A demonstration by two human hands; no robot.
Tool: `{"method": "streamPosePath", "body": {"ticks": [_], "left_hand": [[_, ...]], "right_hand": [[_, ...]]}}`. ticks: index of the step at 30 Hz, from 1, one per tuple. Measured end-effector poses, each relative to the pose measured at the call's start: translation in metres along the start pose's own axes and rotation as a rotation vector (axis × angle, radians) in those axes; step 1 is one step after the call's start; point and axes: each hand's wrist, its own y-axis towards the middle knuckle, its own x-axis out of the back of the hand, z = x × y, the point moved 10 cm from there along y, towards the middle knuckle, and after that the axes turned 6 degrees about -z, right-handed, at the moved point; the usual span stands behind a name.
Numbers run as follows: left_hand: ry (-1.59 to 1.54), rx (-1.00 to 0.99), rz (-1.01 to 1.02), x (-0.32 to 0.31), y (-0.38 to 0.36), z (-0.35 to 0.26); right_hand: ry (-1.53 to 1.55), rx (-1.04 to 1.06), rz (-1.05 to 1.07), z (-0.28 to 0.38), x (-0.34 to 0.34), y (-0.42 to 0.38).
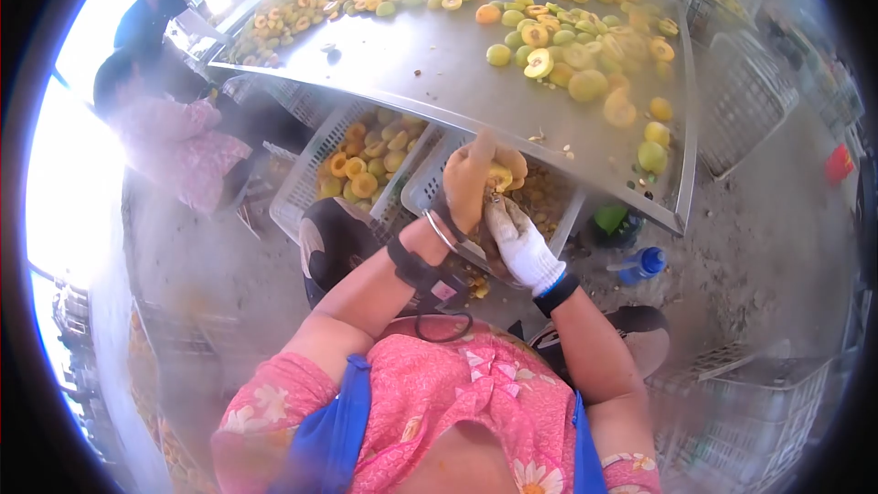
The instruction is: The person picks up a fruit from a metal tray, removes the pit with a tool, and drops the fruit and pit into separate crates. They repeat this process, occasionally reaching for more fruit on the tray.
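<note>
My left hand (pixel 468 185) is closed around a yellow apricot (pixel 499 177), held just off the near edge of the metal table. My right hand (pixel 519 242), in a white glove with a blue cuff edge, is closed just below the fruit. A small metallic tip shows between its thumb and fingers and meets the apricot; the rest of that tool is hidden in the glove. Beneath both hands stands a white plastic crate (pixel 566 224) with brownish pieces in it. Beside it on the left, another white crate (pixel 294 185) holds halved apricots (pixel 363 185).
Whole and halved apricots (pixel 585 29) lie across the raised-rim metal table (pixel 430 96). A blue-capped bottle (pixel 640 265) stands on the floor at right. Empty-looking crates (pixel 745 101) are stacked beyond. Two people (pixel 183 142) are at the left.
</note>
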Motion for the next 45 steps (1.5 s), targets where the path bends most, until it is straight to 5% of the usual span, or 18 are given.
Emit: {"method": "streamPosePath", "body": {"ticks": [3,9,13,19,24,27,31,34,40,42,45], "left_hand": [[-0.290,0.107,0.181,-0.017,-0.008,-0.019],[-0.383,0.179,0.130,-0.002,-0.010,-0.001],[0.115,-0.086,0.006,0.003,-0.005,-0.021],[-0.226,0.145,-0.164,0.006,-0.012,-0.006],[-0.069,-0.049,-0.139,0.009,-0.008,-0.006],[-0.074,0.022,-0.142,0.003,-0.010,-0.006],[-0.171,0.098,-0.105,0.002,-0.010,-0.005],[-0.015,-0.063,-0.162,0.011,-0.007,-0.006],[-0.267,0.234,0.141,-0.007,-0.008,0.003],[-0.161,0.150,0.087,-0.004,-0.008,0.000],[-0.022,0.081,0.115,-0.008,-0.011,-0.007]], "right_hand": [[0.116,-0.138,0.158,0.006,-0.003,-0.008],[0.212,-0.352,0.267,-0.005,-0.004,-0.014],[-0.047,-0.049,0.110,-0.006,0.000,0.006],[-0.238,0.031,0.042,0.010,-0.005,-0.001],[-0.268,0.135,-0.015,0.012,-0.002,-0.001],[0.007,-0.125,0.052,-0.006,-0.007,-0.006],[-0.040,-0.108,0.034,0.004,-0.009,-0.009],[-0.057,-0.070,0.003,0.003,-0.010,-0.008],[-0.163,0.005,0.061,0.004,-0.011,-0.008],[-0.215,0.108,0.021,0.011,-0.009,-0.005],[-0.016,-0.143,0.095,-0.007,-0.013,-0.011]]}}
